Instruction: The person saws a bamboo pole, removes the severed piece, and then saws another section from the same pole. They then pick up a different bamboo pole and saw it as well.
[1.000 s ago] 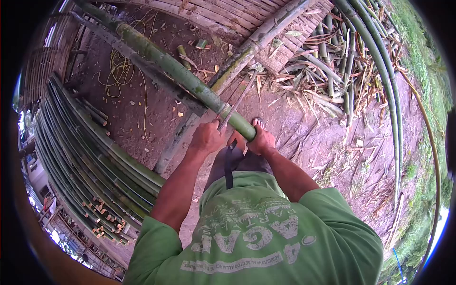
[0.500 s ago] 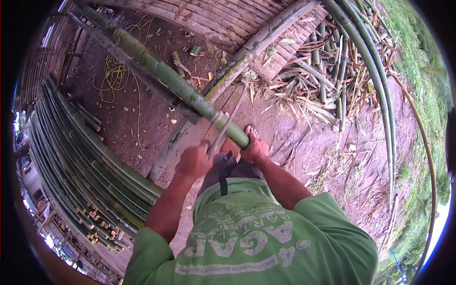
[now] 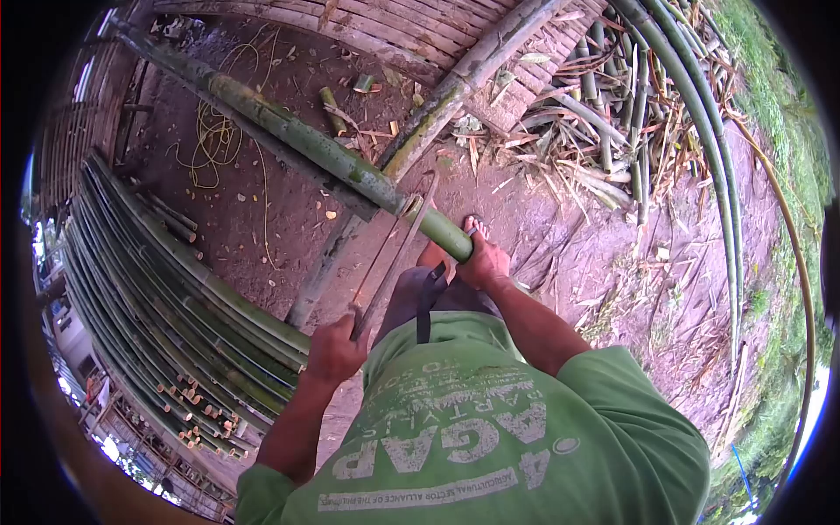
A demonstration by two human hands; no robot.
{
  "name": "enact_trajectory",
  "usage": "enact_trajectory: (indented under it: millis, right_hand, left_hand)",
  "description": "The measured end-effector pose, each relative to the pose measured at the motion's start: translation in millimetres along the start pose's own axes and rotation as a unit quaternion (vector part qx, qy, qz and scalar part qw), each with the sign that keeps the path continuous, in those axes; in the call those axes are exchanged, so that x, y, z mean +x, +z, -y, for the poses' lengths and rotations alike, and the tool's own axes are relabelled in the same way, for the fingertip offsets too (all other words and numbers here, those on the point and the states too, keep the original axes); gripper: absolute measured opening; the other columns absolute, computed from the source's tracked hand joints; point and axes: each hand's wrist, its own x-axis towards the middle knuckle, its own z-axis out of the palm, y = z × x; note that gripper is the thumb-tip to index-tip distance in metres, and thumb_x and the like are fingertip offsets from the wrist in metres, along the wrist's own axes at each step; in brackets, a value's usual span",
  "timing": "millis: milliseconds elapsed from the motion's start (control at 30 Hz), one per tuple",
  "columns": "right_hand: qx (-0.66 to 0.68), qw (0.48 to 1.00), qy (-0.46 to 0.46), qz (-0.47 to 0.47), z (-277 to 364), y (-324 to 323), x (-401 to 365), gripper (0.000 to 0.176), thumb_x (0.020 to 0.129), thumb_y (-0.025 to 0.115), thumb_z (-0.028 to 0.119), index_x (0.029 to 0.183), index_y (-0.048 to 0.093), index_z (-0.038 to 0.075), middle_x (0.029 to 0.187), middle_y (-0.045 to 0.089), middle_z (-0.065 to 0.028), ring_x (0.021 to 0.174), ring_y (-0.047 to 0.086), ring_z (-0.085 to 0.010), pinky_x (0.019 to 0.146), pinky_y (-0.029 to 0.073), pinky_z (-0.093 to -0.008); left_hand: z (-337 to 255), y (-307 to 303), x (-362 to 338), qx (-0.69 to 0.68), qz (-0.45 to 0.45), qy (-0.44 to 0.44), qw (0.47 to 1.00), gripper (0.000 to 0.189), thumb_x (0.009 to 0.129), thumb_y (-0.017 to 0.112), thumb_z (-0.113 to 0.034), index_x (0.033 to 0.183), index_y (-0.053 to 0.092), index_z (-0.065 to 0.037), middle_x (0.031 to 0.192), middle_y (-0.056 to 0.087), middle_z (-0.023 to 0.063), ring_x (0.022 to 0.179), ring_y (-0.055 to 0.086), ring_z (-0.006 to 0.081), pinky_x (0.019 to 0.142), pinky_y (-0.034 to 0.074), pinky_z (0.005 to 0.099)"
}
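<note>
Bamboo pole (image 3: 306, 144): green, slanting from upper left down to the right hand, crossing over a grey beam (image 3: 437, 96).
Right hand (image 3: 486, 262): grip wrapped round the pole's near end.
Left hand (image 3: 332, 350): grip closed on the blade's handle.
Blade (image 3: 389, 262): reaches up to the pole, meeting it near the right hand.
Stack (image 3: 175, 297): cut bamboo lying on the dirt, left.
</note>
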Motion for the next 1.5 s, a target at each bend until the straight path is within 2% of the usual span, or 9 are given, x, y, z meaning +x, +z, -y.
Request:
enact_trajectory:
  millis: [267,533,767,933,1033,1133,1267,1400,1500]
  right_hand:
    - [0.026,1.0,-0.001,-0.014,-3,-5,-1,0.036,0.071,0.065,0.021,0.103,0.054,0.008,0.1,0.065,-0.0185,0.093,0.065,-0.0355,0.081,0.05,-0.045]
    - [0.046,0.998,-0.034,-0.021,1,-7,-10,0.036,0.07,0.063,0.019,0.103,0.053,0.006,0.105,0.062,-0.0216,0.096,0.063,-0.039,0.084,0.05,-0.0467]
    - [0.009,0.999,-0.033,-0.031,-6,-8,-6,0.042,0.069,0.065,0.019,0.105,0.051,0.005,0.104,0.061,-0.0215,0.102,0.06,-0.0379,0.087,0.049,-0.0454]
    - [0.016,1.0,-0.027,0.001,1,-13,-11,0.043,0.069,0.065,0.018,0.107,0.05,0.005,0.116,0.056,-0.0205,0.11,0.057,-0.036,0.089,0.048,-0.045]
    - [0.067,0.993,0.026,0.091,7,-22,-9,0.045,0.069,0.064,0.018,0.109,0.049,0.005,0.121,0.054,-0.0194,0.113,0.055,-0.0343,0.09,0.048,-0.0448]
    - [-0.017,1.0,-0.014,-0.013,-1,1,-3,0.045,0.069,0.064,0.018,0.11,0.049,0.006,0.117,0.056,-0.0181,0.111,0.056,-0.0338,0.089,0.048,-0.0446]
    - [0.056,0.998,-0.024,-0.034,-10,15,3,0.038,0.069,0.063,0.018,0.105,0.056,0.008,0.114,0.057,-0.0276,0.125,0.043,-0.0408,0.105,0.031,-0.0495]
    - [0.003,1.0,-0.012,0.011,-3,3,-1,0.046,0.073,0.065,0.022,0.115,0.049,0.009,0.111,0.059,-0.0153,0.107,0.058,-0.0334,0.086,0.049,-0.0443]
    - [-0.023,0.997,-0.036,-0.061,-9,20,4,0.049,0.073,0.065,0.023,0.117,0.049,0.009,0.111,0.06,-0.0158,0.105,0.06,-0.0349,0.085,0.049,-0.0454]
  left_hand:
    - [-3,44,110,-0.014,-0.046,0.068,0.997,0.024,0.088,0.059,-0.023,0.082,0.059,0.0,0.065,0.06,0.0236,0.064,0.058,0.0469,0.058,0.047,0.0493]
    - [11,-16,-33,0.035,0.024,-0.032,0.999,0.026,0.084,0.063,-0.023,0.081,0.06,0.003,0.067,0.06,0.0236,0.061,0.061,0.0418,0.054,0.047,0.0478]
    - [-12,46,107,0.025,-0.042,0.042,0.998,0.021,0.088,0.059,-0.022,0.086,0.063,-0.001,0.074,0.061,0.0252,0.073,0.061,0.0456,0.06,0.048,0.0484]
    - [-4,-15,-36,0.019,0.015,-0.058,0.998,0.02,0.088,0.058,-0.021,0.089,0.063,-0.002,0.073,0.061,0.0248,0.072,0.061,0.0443,0.06,0.048,0.0486]
    - [2,15,28,-0.01,-0.029,-0.002,1.0,0.02,0.088,0.057,-0.021,0.088,0.063,-0.003,0.072,0.06,0.0251,0.072,0.061,0.0446,0.06,0.048,0.0475]
    - [-10,54,112,-0.002,-0.043,0.026,0.999,0.024,0.088,0.057,-0.025,0.086,0.062,-0.001,0.07,0.059,0.0262,0.074,0.06,0.0458,0.059,0.048,0.048]
    - [-10,27,36,0.007,-0.051,0.024,0.998,0.023,0.087,0.059,-0.024,0.088,0.062,-0.002,0.068,0.059,0.0257,0.068,0.061,0.0451,0.057,0.047,0.0497]
    - [3,14,-17,-0.001,-0.056,0.005,0.998,0.02,0.086,0.059,-0.022,0.088,0.061,-0.002,0.067,0.059,0.0245,0.067,0.061,0.044,0.056,0.047,0.0506]
    - [-8,44,78,-0.002,-0.056,0.023,0.998,0.024,0.088,0.058,-0.023,0.083,0.061,0.0,0.069,0.061,0.0258,0.07,0.062,0.0436,0.061,0.048,0.0508]
